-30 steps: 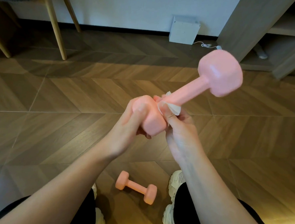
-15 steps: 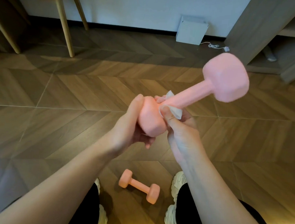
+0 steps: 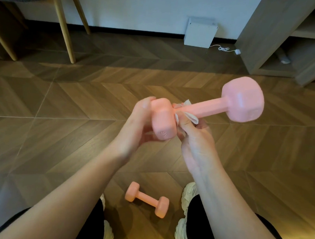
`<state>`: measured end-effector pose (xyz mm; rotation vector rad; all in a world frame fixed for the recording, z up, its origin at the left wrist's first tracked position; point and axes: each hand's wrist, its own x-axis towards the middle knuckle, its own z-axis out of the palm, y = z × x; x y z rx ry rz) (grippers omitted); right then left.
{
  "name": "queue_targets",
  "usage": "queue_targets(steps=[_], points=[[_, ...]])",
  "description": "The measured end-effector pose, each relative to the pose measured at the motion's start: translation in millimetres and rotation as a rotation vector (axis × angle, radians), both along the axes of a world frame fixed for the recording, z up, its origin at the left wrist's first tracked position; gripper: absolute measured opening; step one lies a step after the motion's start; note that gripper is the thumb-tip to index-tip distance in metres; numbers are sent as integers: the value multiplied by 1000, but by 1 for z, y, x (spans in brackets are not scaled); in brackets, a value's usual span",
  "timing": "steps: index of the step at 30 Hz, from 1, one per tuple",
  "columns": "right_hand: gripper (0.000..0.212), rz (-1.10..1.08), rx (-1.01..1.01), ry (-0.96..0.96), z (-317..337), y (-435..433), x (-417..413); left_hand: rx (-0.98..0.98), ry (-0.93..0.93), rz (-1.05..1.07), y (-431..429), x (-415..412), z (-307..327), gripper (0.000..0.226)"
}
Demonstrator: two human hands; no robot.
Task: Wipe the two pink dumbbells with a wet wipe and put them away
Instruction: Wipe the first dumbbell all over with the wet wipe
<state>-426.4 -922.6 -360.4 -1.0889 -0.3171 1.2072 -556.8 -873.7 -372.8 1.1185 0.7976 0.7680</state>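
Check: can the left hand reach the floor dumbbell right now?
Probably not yet: the left hand grips one head of the held dumbbell while the right hand holds the wet wipe on its handle. The floor dumbbell lies uncovered between the shoes, so the way looks free once it lets go.

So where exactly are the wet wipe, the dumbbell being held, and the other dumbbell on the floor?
wet wipe (image 3: 192,118): head view, on the white fold beside the handle.
held dumbbell (image 3: 206,108): head view, on the middle of its handle.
floor dumbbell (image 3: 147,199): head view, on the middle of its handle.
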Motion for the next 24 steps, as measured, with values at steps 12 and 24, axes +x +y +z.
queue_targets(steps=[12, 24], points=[[35, -40, -72, 82, -3, 5, -6, 463, 142, -137, 1, -13, -5, 73], [50, -38, -174, 98, -5, 9, -1, 464, 241, -18, -7, -7, -3, 72]])
